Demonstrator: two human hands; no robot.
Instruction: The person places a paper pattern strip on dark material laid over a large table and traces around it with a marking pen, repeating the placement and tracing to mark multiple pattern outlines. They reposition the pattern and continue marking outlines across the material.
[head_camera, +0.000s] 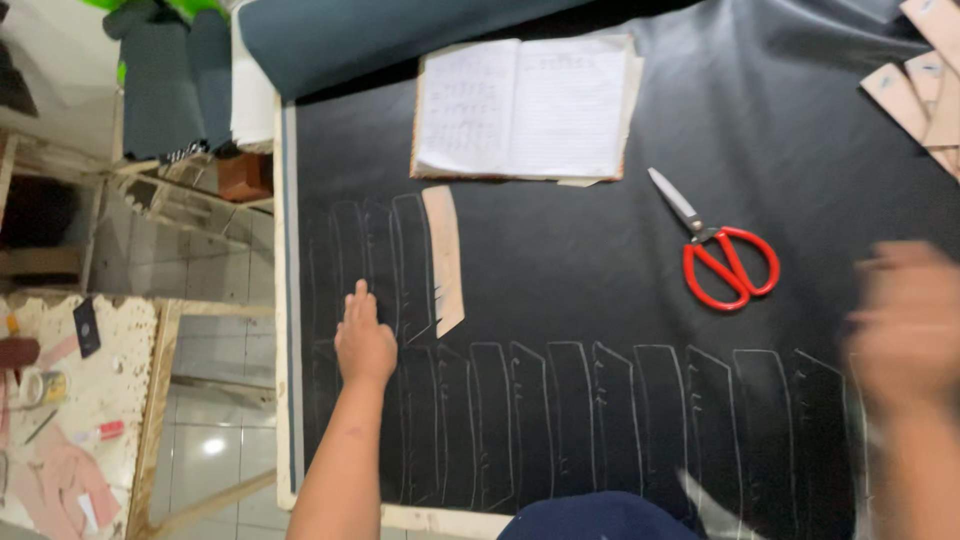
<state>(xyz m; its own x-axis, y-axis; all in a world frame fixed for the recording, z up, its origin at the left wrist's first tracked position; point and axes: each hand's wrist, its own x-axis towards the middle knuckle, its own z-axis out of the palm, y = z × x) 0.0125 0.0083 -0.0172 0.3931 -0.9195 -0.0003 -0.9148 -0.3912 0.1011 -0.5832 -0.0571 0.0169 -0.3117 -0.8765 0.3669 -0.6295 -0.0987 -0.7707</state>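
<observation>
my left hand flat, fingers open, pressing black fabric beside cardboard template; right hand blurred, cant tell grip; red scissors lying between hands; open notebook up top

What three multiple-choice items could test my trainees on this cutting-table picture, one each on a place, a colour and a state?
1. The cardboard template lies:
A. on the notebook
B. on the dark fabric, right of the upper chalk outlines
C. under the scissors

2. The scissors have handles that are:
A. red
B. blue
C. black

3. The left hand is:
A. gripping the scissors
B. pressed flat on the dark fabric
C. lifting the notebook

Key: 1 B, the template lies beside the outlines; 2 A, the loops are red; 3 B, palm down, fingers extended.
</observation>
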